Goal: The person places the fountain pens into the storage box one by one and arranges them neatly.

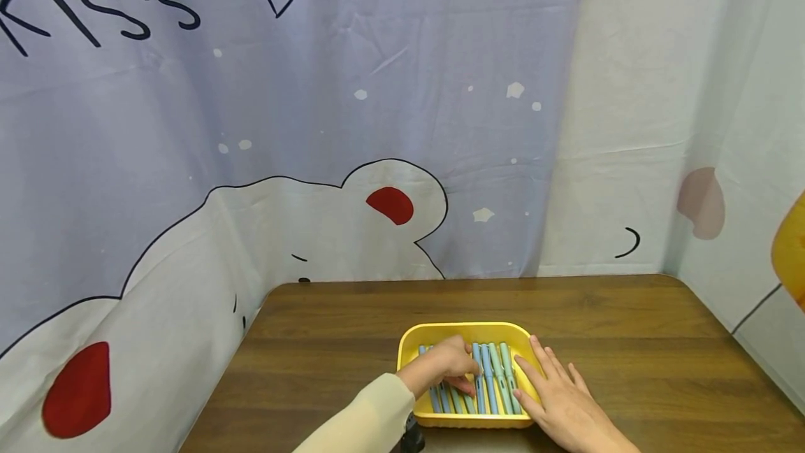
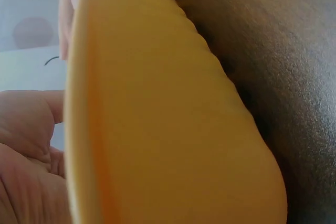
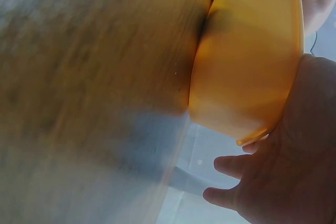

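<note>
A yellow plastic basket [image 1: 465, 422] holds a row of slim pens [image 1: 490, 379], blue on the left and centre, green among them and at the right. My left hand [image 1: 448, 362] reaches over its left part, fingers bent down among the pens; cannot tell whether they pinch one. In the left wrist view the palm [image 2: 23, 150] shows behind the basket's wall [image 2: 157, 103], which hides the fingertips. At the basket's right rim rests my right hand [image 1: 562, 397], fingers spread and fairly straight, thumb reaching over the edge. Those fingers [image 3: 231, 166] extend beyond the basket's corner in the right wrist view.
The basket stands near the front of a brown wooden table [image 1: 339, 348]. Behind and beside the table hangs a printed curtain [image 1: 352, 124] with cartoon figures. A dark wrist device [image 1: 412, 433] sits below the left sleeve [image 1: 365, 418], near the basket's front left corner.
</note>
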The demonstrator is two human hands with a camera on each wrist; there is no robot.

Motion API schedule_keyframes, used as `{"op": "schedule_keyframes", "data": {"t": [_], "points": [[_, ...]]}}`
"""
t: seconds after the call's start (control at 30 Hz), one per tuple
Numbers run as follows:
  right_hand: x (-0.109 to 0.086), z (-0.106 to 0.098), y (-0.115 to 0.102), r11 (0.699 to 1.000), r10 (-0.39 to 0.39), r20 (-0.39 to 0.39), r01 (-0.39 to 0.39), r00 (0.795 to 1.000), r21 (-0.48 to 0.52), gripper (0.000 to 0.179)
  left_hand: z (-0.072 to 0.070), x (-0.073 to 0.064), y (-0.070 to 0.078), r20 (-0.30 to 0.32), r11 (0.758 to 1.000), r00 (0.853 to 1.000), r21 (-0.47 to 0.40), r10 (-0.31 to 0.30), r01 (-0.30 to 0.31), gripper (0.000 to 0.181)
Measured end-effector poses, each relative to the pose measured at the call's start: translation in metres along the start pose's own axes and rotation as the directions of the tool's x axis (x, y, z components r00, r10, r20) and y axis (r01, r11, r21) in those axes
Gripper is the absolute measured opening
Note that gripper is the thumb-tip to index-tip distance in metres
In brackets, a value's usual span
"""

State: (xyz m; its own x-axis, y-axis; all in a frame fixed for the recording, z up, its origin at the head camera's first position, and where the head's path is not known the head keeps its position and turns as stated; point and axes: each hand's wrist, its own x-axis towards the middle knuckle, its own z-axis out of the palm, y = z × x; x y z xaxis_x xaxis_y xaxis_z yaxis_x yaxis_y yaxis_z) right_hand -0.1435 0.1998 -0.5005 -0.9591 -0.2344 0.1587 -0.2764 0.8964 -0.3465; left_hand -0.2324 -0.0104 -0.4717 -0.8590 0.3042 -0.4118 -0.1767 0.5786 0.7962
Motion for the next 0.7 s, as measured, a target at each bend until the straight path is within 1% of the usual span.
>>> {"op": "schedule_keyframes", "data": {"t": [0.1,0.23,0.3,0.37,0.43,0.5,0.57,0.6,0.7], "points": [[0.0,0.0,0.0,1.0,-0.003,-0.004,0.003,1.0,0.003,0.06,-0.003,-0.003,-0.002,-0.015,0.999,0.999,-0.032,0.043,-0.044,0.039],[0.0,0.0,0.0,1.0,-0.005,0.006,0.004,1.0,0.009,0.06,-0.01,-0.009,-0.006,-0.051,0.992,0.994,-0.078,0.096,-0.1,0.029],[-0.001,0.0,0.001,1.0,-0.002,0.013,0.002,1.0,0.01,0.061,-0.015,-0.014,-0.007,-0.064,0.988,0.989,-0.072,0.131,-0.135,0.028],[-0.001,-0.001,0.002,1.0,0.002,0.017,-0.002,1.0,0.013,0.061,-0.022,-0.019,-0.007,-0.077,0.983,0.98,-0.021,0.182,-0.184,0.028],[-0.001,-0.001,0.002,1.0,0.005,0.015,-0.005,1.0,0.013,0.061,-0.031,-0.025,-0.008,-0.082,0.969,0.967,0.074,0.242,-0.237,0.03],[-0.001,0.0,0.003,1.0,0.005,0.008,-0.005,1.0,0.008,0.061,-0.039,-0.031,-0.01,-0.079,0.941,0.949,0.182,0.305,-0.287,0.031],[-0.002,0.0,0.004,1.0,0.004,0.002,-0.004,1.0,0.003,0.06,-0.047,-0.037,-0.013,-0.062,0.907,0.932,0.259,0.358,-0.331,0.035],[-0.002,0.0,0.004,1.0,0.004,0.0,-0.004,1.0,0.003,0.06,-0.051,-0.04,-0.014,-0.053,0.891,0.923,0.288,0.382,-0.352,0.036],[-0.002,0.0,0.004,1.0,-0.007,-0.018,0.007,1.0,-0.004,0.06,-0.061,-0.048,-0.019,-0.026,0.858,0.904,0.327,0.427,-0.396,0.04]]}}
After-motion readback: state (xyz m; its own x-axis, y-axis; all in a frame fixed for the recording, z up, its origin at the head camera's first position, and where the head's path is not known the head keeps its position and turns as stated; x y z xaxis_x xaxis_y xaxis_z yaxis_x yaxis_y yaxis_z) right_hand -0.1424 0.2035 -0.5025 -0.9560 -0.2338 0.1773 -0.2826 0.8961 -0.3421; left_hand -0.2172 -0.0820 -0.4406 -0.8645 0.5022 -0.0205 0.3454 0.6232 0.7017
